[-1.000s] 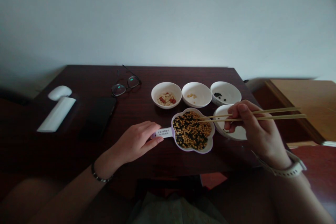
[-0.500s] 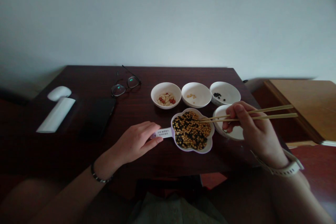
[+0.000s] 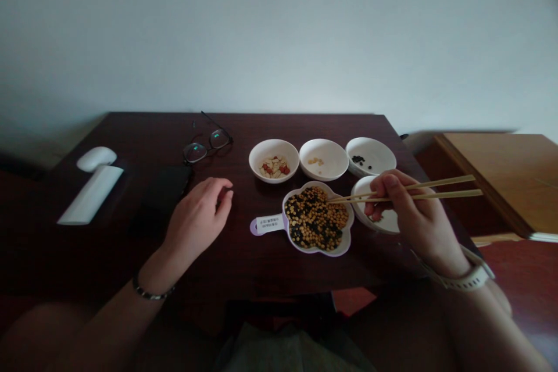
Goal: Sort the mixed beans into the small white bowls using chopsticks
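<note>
Two wooden chopsticks (image 3: 440, 187) are held in my right hand (image 3: 418, 212), their tips touching the mix in a flower-shaped scoop (image 3: 267, 225). The scoop has a lilac rim and a labelled handle, and holds yellow and black beans (image 3: 317, 218). My left hand (image 3: 198, 215) hovers over the table left of the handle, apart from it. Its thumb and index fingertips nearly meet around a dark speck that I cannot identify. Partly behind my right hand is a white bowl (image 3: 360, 189) with a few small pieces inside.
Three white bowls stand in a row: one (image 3: 274, 146) with pale and red pieces, one (image 3: 324, 148) with a few yellow pieces, one (image 3: 383, 151) with black beans. Eyeglasses (image 3: 208, 148), a dark flat object (image 3: 163, 192) and white objects (image 3: 90, 195) lie on the left.
My left hand has let go of the scoop's handle and moved left and slightly up. The right hand still holds the chopsticks in the beans. The whole view has shifted slightly.
</note>
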### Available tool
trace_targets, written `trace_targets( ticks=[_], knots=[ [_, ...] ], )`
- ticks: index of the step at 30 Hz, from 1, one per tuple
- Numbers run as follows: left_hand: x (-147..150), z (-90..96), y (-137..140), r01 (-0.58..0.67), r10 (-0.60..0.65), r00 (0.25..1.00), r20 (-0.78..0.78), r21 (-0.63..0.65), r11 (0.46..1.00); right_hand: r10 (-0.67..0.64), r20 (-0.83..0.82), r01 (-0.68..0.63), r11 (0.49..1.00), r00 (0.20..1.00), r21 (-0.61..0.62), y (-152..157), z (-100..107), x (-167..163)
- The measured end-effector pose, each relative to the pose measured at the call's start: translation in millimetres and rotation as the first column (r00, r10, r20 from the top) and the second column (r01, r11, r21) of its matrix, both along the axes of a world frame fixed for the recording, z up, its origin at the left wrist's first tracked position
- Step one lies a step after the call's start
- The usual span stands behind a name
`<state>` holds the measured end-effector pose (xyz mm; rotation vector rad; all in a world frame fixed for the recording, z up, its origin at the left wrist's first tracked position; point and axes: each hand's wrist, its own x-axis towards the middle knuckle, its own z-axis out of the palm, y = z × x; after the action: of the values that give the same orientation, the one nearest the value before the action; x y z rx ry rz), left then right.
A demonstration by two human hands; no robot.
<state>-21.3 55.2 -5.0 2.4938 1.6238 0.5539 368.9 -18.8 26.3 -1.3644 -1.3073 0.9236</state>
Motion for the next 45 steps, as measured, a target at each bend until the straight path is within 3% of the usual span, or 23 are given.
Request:
trace_targets(
  ticks=[3,6,10,21,28,33,37,41,43,45],
  knots=[
    [-17,4.1,10,-0.148,0.159,0.965,-0.207,0.071,0.987,-0.021,-0.013,0.020,1.000,1.000,-0.006,-1,3,0],
    [-33,7.8,17,-0.264,0.291,0.881,-0.372,0.123,0.957,-0.048,-0.023,0.048,0.999,0.999,-0.014,-1,8,0],
    [-40,13.7,19,-0.300,0.337,0.800,-0.496,0.155,0.941,-0.075,-0.026,0.075,0.997,0.997,-0.021,-3,13,0],
    [-28,26.7,10,-0.295,0.315,0.754,-0.577,0.130,0.947,-0.021,-0.071,0.018,0.999,0.997,-0.041,-4,12,-1],
    [-25,29.7,11,-0.306,0.315,0.761,-0.567,0.114,0.945,0.060,-0.128,-0.066,0.997,0.990,-0.046,-2,5,-9],
    [-29,26.9,11,-0.310,0.325,0.749,-0.577,0.127,0.942,0.092,-0.128,-0.100,0.993,0.988,-0.055,-1,5,-12],
    [-29,16.5,11,-0.272,0.325,0.787,-0.525,0.177,0.946,0.096,-0.129,-0.104,0.993,0.987,-0.056,-1,6,-12],
    [-21,4.4,14,-0.142,0.221,0.910,-0.351,0.236,0.961,0.103,-0.111,-0.109,0.993,0.988,-0.051,0,4,-12],
    [-15,1.0,13,0.012,0.026,0.976,-0.215,0.175,0.984,0.112,-0.093,-0.117,0.992,0.989,-0.050,0,3,-11],
    [-8,-0.8,10,0.220,-0.215,0.973,-0.089,0.060,0.974,0.118,-0.066,-0.122,0.991,0.991,-0.056,0,2,-11]
  ],
)
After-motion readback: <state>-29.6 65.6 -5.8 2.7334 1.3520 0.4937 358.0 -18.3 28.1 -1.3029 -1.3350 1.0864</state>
